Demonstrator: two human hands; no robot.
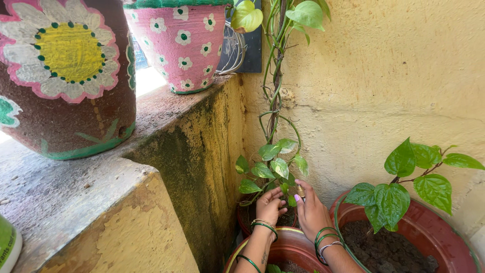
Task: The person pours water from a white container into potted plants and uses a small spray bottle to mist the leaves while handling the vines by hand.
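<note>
Two hands work at the base of a climbing vine (275, 101) in a corner of a yellow wall (384, 86). The fingers (275, 196) of the left hand (269, 207) are curled together down among the lowest leaves; whether they pinch a stem cannot be told. The fingers (301, 186) of the right hand (310, 212) lie pressed side by side, with a small brownish object, too small to make out, at their tips. Both wrists carry green bangles (323, 236).

The vine rises from a small dark pot (243, 218) wedged between the stained ledge (166, 131) and the wall. Just in front sits a red-brown pot (295, 242); to the right, a larger red pot (434, 227) holds a broad-leaved plant (399, 192). Two painted flowerpots, one brown (65, 76) and one pink (184, 45), stand on the ledge above.

Work this close to the stem is probably best done gently: steadying the vine low with the left hand, keeping the leaves from bending, and moving slowly in the cramped gap.
</note>
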